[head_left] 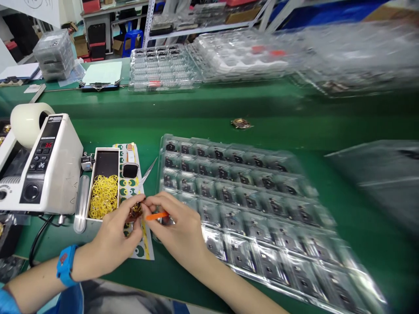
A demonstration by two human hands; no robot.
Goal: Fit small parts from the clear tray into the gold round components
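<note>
My left hand [113, 237], with a blue band at its wrist, pinches a small gold-and-dark electronic part [135, 211] between thumb and fingers. Close against it, my right hand [185, 233] is closed around a slim orange piece [157, 216], perhaps a tool's handle; most of it is hidden by the fingers. The right fingertips meet the part's edge. Just beyond both hands, a pointed silver blade-like thing [149, 171] sticks out over the table. Under the hands lies a sheet of green-and-yellow stickers [140, 253] with a smartwatch [130, 170] on it.
A clear tray [229, 222] of dark parts fills the right middle. Left stand a white tape dispenser [62, 161] and a box [107, 152] of yellow rings. One loose part [241, 124] lies farther back. Stacked plastic trays [242, 52] line the rear ledge; a clear bag-like sheet [379, 174] is at right.
</note>
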